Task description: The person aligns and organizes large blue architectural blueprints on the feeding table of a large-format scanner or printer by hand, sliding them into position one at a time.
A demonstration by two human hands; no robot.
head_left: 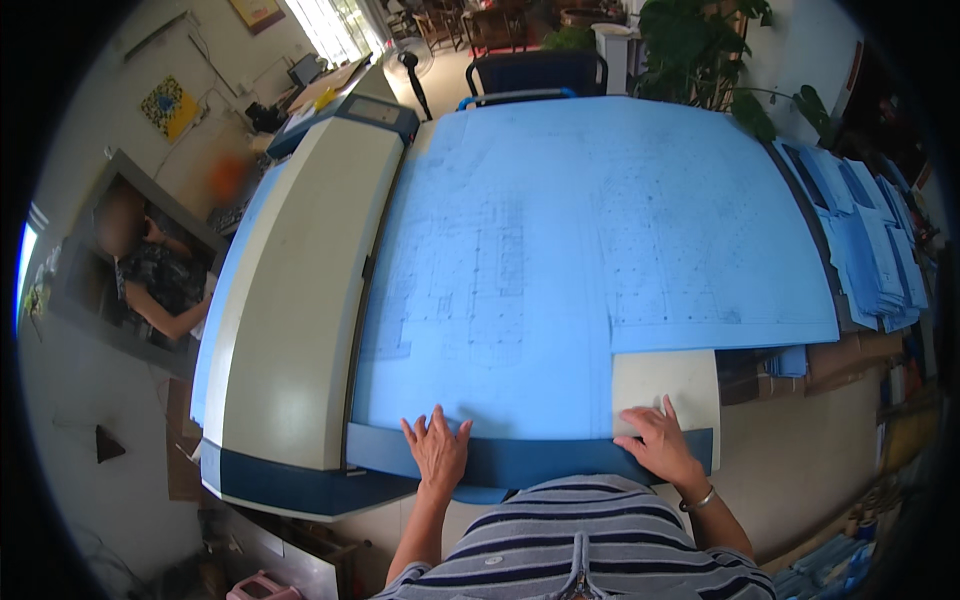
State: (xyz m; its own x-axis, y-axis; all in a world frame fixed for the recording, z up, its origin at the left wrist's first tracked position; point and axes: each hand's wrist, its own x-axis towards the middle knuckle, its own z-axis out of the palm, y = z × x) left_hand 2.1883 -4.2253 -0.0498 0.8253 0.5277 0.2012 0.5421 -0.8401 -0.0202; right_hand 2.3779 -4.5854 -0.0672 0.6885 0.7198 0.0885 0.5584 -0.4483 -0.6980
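Note:
A large blue sheet of line drawings (480, 250) lies over the flat bed of a wide-format machine, its left side meeting the long beige cover (290, 280). My left hand (436, 447) is open, fingertips spread on the sheet's near end just above the dark blue front edge (535, 465). Farther right, my right hand (660, 440) rests at the same edge with its fingers apart, over a bare beige part of the bed (665, 380). A second drawing (700, 240) overlaps on the right side. Neither hand grips anything.
Folded blue sheets (865, 235) are stacked on the right, above cardboard boxes (850, 360). A black chair (535, 75) stands beyond the far end, near a leafy plant (690, 50). At the left, another person (165, 270) is beside the machine. A pink stool (262, 587) stands low at left.

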